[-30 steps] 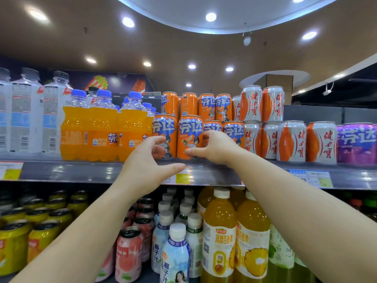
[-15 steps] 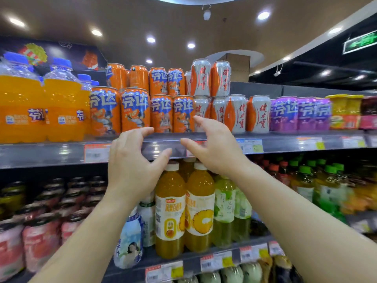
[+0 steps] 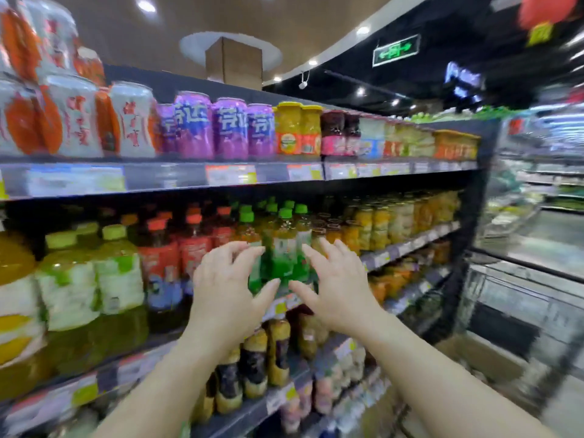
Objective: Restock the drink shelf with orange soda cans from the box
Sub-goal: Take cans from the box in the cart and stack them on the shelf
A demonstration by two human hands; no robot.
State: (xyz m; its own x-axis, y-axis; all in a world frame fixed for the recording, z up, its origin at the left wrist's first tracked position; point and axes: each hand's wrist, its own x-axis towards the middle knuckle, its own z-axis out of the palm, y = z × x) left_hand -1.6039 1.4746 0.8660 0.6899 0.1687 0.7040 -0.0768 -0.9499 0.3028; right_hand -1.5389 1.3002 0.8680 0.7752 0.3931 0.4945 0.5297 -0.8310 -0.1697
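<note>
Both my hands hang in the air before the middle shelf, fingers spread and holding nothing. My left hand (image 3: pixel 226 286) and my right hand (image 3: pixel 336 284) face each other a short way apart, in front of green-capped bottles (image 3: pixel 286 248). The top shelf (image 3: pixel 177 180) carries white-and-orange cans (image 3: pixel 79 118) at the far left and purple cans (image 3: pixel 221 128) beside them. No orange soda can shows in this blurred view. A brown cardboard box (image 3: pixel 480 358) lies low at the right on the floor, its contents hidden.
Yellow-lidded jars (image 3: pixel 297 128) and more jars fill the top shelf to the right. Juice bottles (image 3: pixel 72 279) crowd the middle shelf, small bottles (image 3: pixel 252 365) the lower one. The rack's dark end post (image 3: pixel 471 248) stands right, with an aisle and other racks beyond.
The view has swung right and down, away from the orange soda cans. Both hands have come off the top shelf edge and now hover lower, in front of the middle shelf.
</note>
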